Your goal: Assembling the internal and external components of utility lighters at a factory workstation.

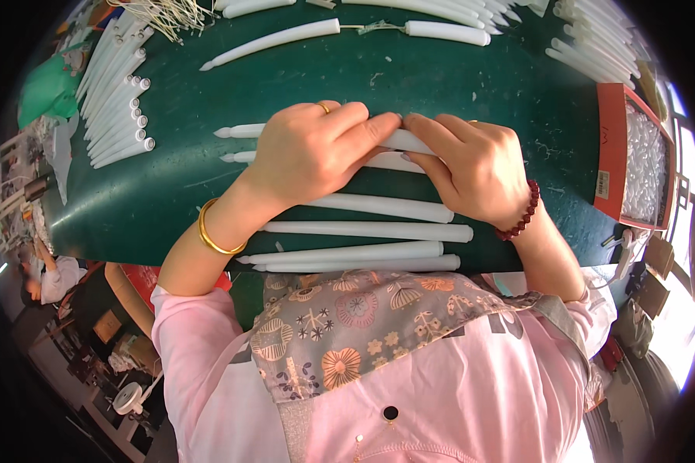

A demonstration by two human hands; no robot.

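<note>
1. Green tabletop (301, 85), glossy, spreads in front of me; pale scraps and scratches on its surface.
2. Grey floral apron (350, 309): worn over my pink top, its upper part close to the near table edge.
3. Four white taper candles (367, 230): lie crosswise between my hands and the apron, roughly parallel, bases to my right. The nearest two lie close together.
4. Batch of white taper candles (116, 145): far left, side by side on a slant, several round bases facing me.
5. Red cardboard box (611, 147): right end of table, open, filled with small clear pieces; kind too small to tell.
6. Left hand (309, 150): knuckles up, fingers bent, index and thumb pinching the held candle.
7. Right hand (471, 166): mirrors the left, fingertips almost meeting it, thumb below, index above, pinching the same candle.
8. Two-part candle (278, 46): beyond my hands, its sections apart, thin wire (382, 28) between them.
9. Held candle (409, 141): white taper, crosswise under both hands, flame-shaped tip pointing left. A second taper (398, 160) runs just below it; whether my thumbs touch that one, I cannot tell.
10. Gold bangle (205, 231): left wrist.
11. Dark red bead bracelet (527, 220): right wrist.
12. Gold ring (323, 107): left hand.
</note>
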